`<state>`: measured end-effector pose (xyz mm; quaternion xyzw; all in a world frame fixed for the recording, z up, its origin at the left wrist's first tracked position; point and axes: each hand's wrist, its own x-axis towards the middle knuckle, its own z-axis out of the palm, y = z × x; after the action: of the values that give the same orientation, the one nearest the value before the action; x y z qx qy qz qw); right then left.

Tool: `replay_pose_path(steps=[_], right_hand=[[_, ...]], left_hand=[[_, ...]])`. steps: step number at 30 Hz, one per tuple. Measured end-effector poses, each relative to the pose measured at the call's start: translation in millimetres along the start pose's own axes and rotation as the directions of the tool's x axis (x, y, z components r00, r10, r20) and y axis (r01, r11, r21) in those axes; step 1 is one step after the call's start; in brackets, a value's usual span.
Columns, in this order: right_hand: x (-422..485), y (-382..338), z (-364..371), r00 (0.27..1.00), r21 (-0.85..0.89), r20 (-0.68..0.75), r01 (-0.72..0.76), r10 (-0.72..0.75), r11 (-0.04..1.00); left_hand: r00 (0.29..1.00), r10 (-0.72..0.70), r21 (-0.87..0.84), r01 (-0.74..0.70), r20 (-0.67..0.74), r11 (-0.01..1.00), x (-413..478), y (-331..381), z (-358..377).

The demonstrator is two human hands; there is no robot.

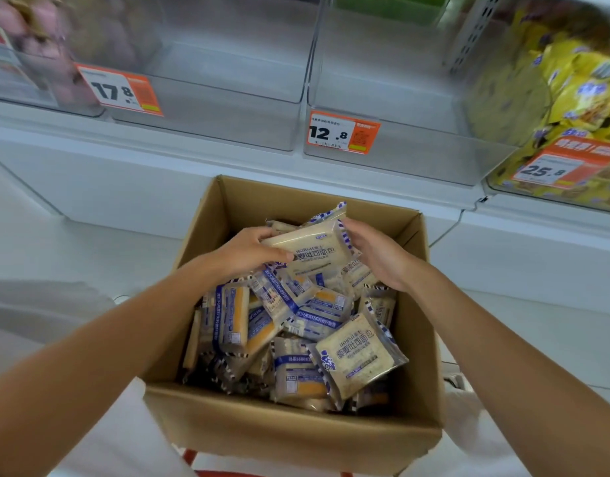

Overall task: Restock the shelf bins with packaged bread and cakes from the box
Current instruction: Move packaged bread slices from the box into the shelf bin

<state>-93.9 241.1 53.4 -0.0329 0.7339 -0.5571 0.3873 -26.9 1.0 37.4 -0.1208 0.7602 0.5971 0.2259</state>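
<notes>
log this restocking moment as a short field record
left hand: grips the bread pack by its left edge
right hand: grips the same pack's right edge
pack position: on top of the pile, label up
box: open cardboard, many wrapped packs inside
12.8 bin: clear plastic, no packs seen
17.8 bin: clear plastic, no packs seen
far-right bin: yellow packs, tagged 25.8

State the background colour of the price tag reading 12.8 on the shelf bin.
The price tag is orange with a white panel; the head view shows it.
</notes>
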Motion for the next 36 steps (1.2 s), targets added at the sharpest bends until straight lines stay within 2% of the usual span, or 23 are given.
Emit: replay_pose_path(steps=[3,6,9,13,15,17,20,22,24,28,32,36], right_hand=[[-3.9,0.1,1.1,0.999,0.038,0.035,0.024,-0.026,0.999],[-5.2,0.4,2.7,0.996,0.075,-0.055,0.069,-0.065,0.995],[-5.9,4.2,3.2,0.990,0.169,-0.131,0.081,-0.059,0.982],[-8.1,6.6,5.6,0.996,0.152,-0.087,0.045,-0.032,0.987],[-13.7,7.7,3.6,0.998,0.033,-0.054,0.018,-0.016,0.999],[-22.9,14.8,-3.9,0.997,-0.204,-0.077,-0.004,-0.012,0.979],[-32.4,41.8,-18.7,0.991,-0.495,-0.107,-0.119,0.076,0.861],[-35.5,63.6,-19.8,0.980,-0.600,-0.121,-0.197,0.156,0.775],[-35.0,81.9,-14.9,0.974,-0.640,-0.112,-0.224,0.199,0.735],[-31.6,85.3,-8.0,0.980,-0.521,-0.125,-0.198,0.155,0.830],[-27.4,49.1,-19.3,0.986,-0.244,-0.155,-0.095,0.058,0.965],[-10.9,4.0,-24.6,0.985,0.031,-0.161,0.062,-0.057,0.998]], left_hand=[[0.976,-0.122,-0.068,0.136,0.179,0.988,1.9,5.4,-5.8],[0.986,-0.110,-0.133,0.126,0.121,0.983,1.1,6.8,-2.2],[0.996,-0.089,-0.289,0.093,0.027,0.953,0.4,8.2,5.3],[0.991,-0.039,-0.394,0.087,0.128,0.915,-4.4,11.0,13.8],[0.994,-0.062,-0.405,0.093,0.087,0.909,-4.2,8.4,12.5],[0.995,-0.093,-0.420,0.097,0.032,0.902,-4.9,1.3,7.5],[0.990,-0.139,-0.429,0.124,-0.004,0.895,-6.6,-12.1,1.9],[0.987,-0.156,-0.437,0.129,-0.028,0.890,-6.1,-19.0,4.7],[0.985,-0.167,-0.446,0.131,-0.043,0.886,-4.3,-24.0,10.4],[0.978,-0.195,-0.430,0.147,-0.070,0.891,-0.9,-29.4,13.9],[0.972,-0.184,-0.420,0.106,-0.148,0.901,-2.1,-24.8,3.1],[0.980,-0.110,-0.413,0.034,-0.163,0.910,-7.6,-10.2,-7.2]])
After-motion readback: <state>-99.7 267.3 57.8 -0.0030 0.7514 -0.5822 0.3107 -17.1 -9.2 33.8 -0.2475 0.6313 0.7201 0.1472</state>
